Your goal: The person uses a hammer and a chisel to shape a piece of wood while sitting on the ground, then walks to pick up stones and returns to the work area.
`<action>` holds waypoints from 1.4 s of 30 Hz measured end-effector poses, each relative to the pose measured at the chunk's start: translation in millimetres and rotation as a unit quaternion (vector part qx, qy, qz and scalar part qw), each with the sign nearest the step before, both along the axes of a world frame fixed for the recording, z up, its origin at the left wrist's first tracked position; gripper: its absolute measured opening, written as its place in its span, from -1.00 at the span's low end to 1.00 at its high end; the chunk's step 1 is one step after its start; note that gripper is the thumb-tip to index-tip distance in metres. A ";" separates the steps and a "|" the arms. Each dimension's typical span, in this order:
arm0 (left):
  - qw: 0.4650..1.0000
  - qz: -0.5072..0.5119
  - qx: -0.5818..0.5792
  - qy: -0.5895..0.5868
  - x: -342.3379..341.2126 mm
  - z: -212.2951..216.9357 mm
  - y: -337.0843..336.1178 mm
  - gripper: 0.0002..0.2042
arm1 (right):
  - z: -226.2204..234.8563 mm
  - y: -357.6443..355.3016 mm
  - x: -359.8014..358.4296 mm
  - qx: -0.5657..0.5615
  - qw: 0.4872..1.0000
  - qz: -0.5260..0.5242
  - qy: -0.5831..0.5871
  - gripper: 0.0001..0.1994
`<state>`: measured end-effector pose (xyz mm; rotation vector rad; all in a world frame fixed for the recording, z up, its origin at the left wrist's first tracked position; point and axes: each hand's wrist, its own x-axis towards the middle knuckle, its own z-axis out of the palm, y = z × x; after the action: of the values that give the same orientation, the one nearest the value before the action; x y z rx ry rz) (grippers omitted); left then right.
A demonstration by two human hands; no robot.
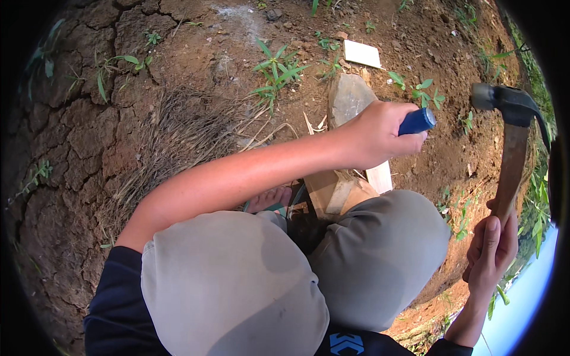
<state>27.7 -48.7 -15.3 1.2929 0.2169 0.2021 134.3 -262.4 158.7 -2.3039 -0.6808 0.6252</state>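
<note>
— What are the person's hands doing here?

— The left hand (377, 133) reaches across the knees and is wrapped tight round a blue-handled tool (417, 121), likely a chisel, though only the handle end shows beyond the fist. The right hand (490, 249) is closed round the lower part of a wooden handle, holding a claw hammer (512, 127) raised, its dark head up and well apart from the blue handle.

— And where does the tool point?

— Down toward a pale block of wood (338, 190) lying on the cracked earth (89, 130) between the person's knees, partly hidden by the forearm. Whether the tip touches the wood cannot be told.

— How would the person do this stroke well?

— As a judgement: keep the blue handle steady and upright, fingers clear below its end, and bring the hammer's face down square on it rather than glancing. The hammer is gripped low on its handle, which gives swing but less control, so short, measured blows would suit. The foot (270, 197) by the wood looks close to the work; it should stay out of the line of the blade.

— Any packages, labels or signs?

— None readable. A small white rectangular piece (362, 54), flat and blank, lies on the soil beyond a grey stone (349, 98), among green weeds (276, 71). It bears no visible marking.
</note>
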 end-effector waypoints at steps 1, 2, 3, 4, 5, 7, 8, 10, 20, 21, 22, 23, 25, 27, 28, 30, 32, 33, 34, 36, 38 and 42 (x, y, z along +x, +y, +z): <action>1.000 0.007 0.005 0.003 -0.6 1.7 0.4 -0.76 | -3.3 4.2 -1.2 -0.047 0.998 0.006 0.028 -0.62; 1.000 0.014 0.006 -0.001 -0.7 0.3 -1.3 -0.76 | -5.2 8.0 -3.3 -0.094 0.994 0.012 0.057 -0.62; 1.000 0.023 0.007 -0.005 -1.4 -0.7 -1.4 -0.75 | -2.9 10.0 -3.6 -0.069 0.996 -0.003 0.063 -0.62; 0.999 0.033 0.007 -0.010 -1.6 -1.8 -1.0 -0.75 | 2.8 6.3 -4.7 -0.047 0.998 -0.031 0.022 -0.63; 1.000 0.025 0.012 -0.006 0.0 -3.5 0.8 -0.74 | 4.7 6.3 -7.2 0.005 0.999 -0.042 0.001 -0.63; 1.000 0.007 0.017 0.004 2.7 -1.0 2.0 -0.73 | 2.7 0.6 -8.1 0.035 0.998 -0.020 -0.045 -0.65; 1.000 -0.005 0.021 0.013 2.2 -1.2 0.2 -0.73 | -1.1 -1.1 -6.9 -0.032 0.997 0.029 -0.066 -0.65; 0.998 -0.031 0.041 0.031 0.7 0.1 3.6 -0.72 | -5.5 8.1 -10.4 -0.080 0.996 0.042 -0.004 -0.67; 0.996 -0.075 0.050 -0.002 -1.1 -0.8 3.5 -0.75 | -2.2 -1.4 -16.2 0.027 0.997 -0.070 0.005 -0.63; 0.995 -0.079 0.062 -0.005 -1.8 1.8 6.0 -0.75 | -0.1 -0.1 -15.8 0.022 0.998 -0.059 0.004 -0.62; 0.994 -0.083 0.075 -0.008 -2.3 3.8 7.2 -0.75 | -1.1 -4.0 -14.3 -0.041 0.998 -0.043 0.010 -0.61; 0.994 -0.084 0.063 -0.012 -4.0 3.8 4.5 -0.74 | -5.8 -10.6 -13.0 -0.061 0.998 -0.002 0.013 -0.63; 0.995 -0.084 0.047 -0.021 -6.9 4.5 2.2 -0.74 | -4.7 -8.7 -15.7 -0.044 0.999 -0.006 0.031 -0.64; 0.994 -0.099 0.053 -0.003 -5.0 5.6 4.8 -0.73 | 6.7 -6.1 -26.2 0.010 0.998 -0.053 0.018 -0.62; 0.993 -0.107 0.054 0.006 -4.9 7.6 4.9 -0.73 | 2.6 -9.1 -29.4 0.028 0.998 -0.049 -0.015 -0.62; 0.993 -0.106 0.046 0.018 -5.6 9.3 5.3 -0.70 | -11.1 -10.7 -28.4 -0.080 0.996 0.018 0.022 -0.59; 0.994 -0.108 0.031 0.007 -6.3 5.2 4.6 -0.71 | -4.4 -6.8 -30.0 -0.047 0.998 -0.026 0.019 -0.60; 0.993 -0.111 0.034 0.007 -6.0 6.8 4.3 -0.70 | 3.5 -7.5 -34.1 -0.014 0.999 -0.051 0.009 -0.60; 0.993 -0.114 0.037 0.008 -6.3 9.2 5.1 -0.70 | 8.3 -8.8 -36.5 0.020 0.997 -0.077 -0.002 -0.60; 0.992 -0.121 0.038 0.017 -8.7 12.3 6.6 -0.70 | -0.2 -11.9 -33.6 -0.069 0.992 0.046 -0.092 -0.60; 0.991 -0.129 0.033 0.033 -11.8 15.3 8.3 -0.70 | -3.9 -14.9 -33.3 -0.079 0.995 0.032 -0.055 -0.63; 0.992 -0.121 0.031 0.004 -9.9 11.7 6.2 -0.70 | 8.1 -23.3 -35.1 0.035 0.999 -0.041 0.007 -0.62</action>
<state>17.9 -42.5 -3.6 1.3690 0.0586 -0.0032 99.2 -285.6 166.8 -2.2485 -0.5883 0.5705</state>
